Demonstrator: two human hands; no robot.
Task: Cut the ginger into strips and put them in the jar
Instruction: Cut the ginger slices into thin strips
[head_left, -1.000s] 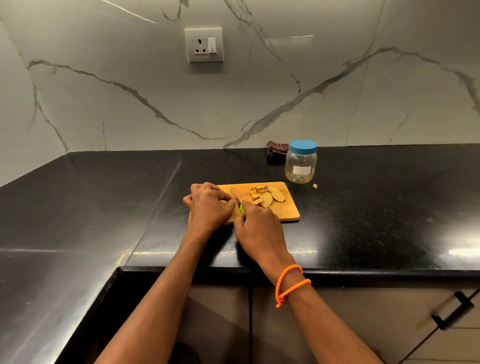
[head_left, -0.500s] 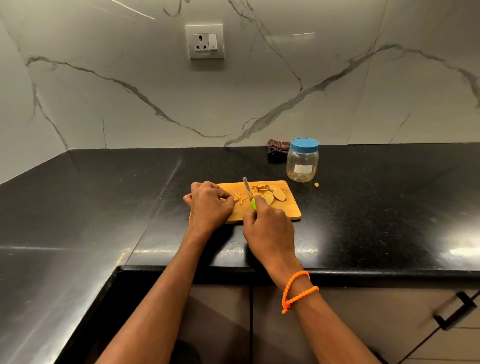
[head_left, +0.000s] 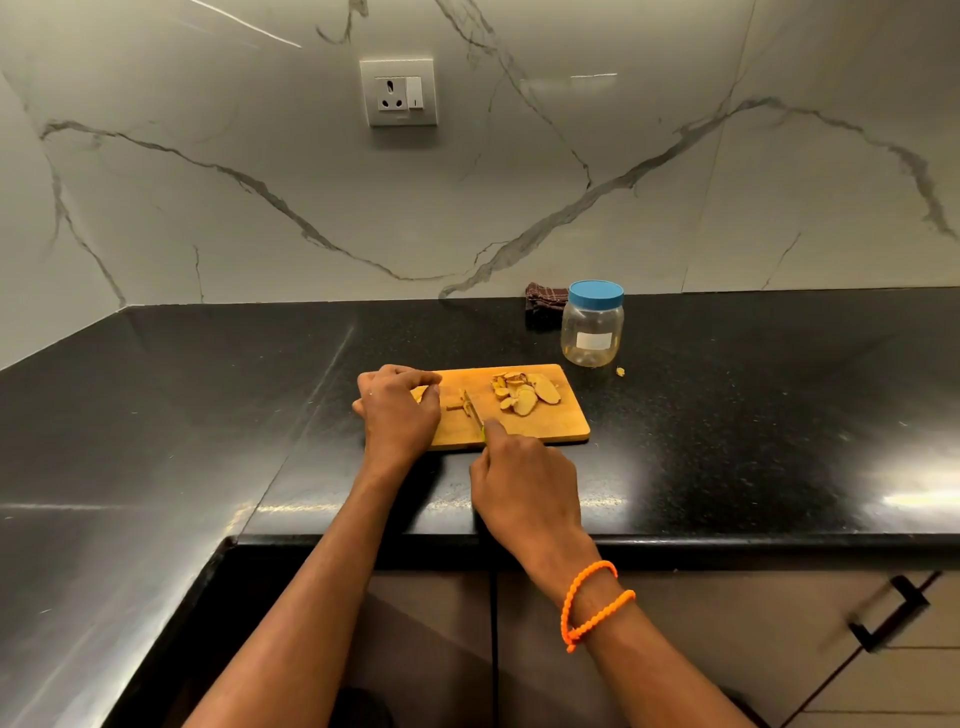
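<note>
Under the left hand (head_left: 397, 415), a ginger piece (head_left: 420, 393) on the board (head_left: 550, 428).

Both forearms reach forward — left hand (head_left: 397, 415) curled, fingertips pinching down; right hand (head_left: 524, 486) closed in a grip.

— What blocks the counter's (head_left: 727, 415) back edge?
— The lidded jar (head_left: 591, 325) and a dark cloth (head_left: 543, 304) behind the cutting board (head_left: 566, 428).
— Elsewhere?
— Bare counter left and right.
</note>
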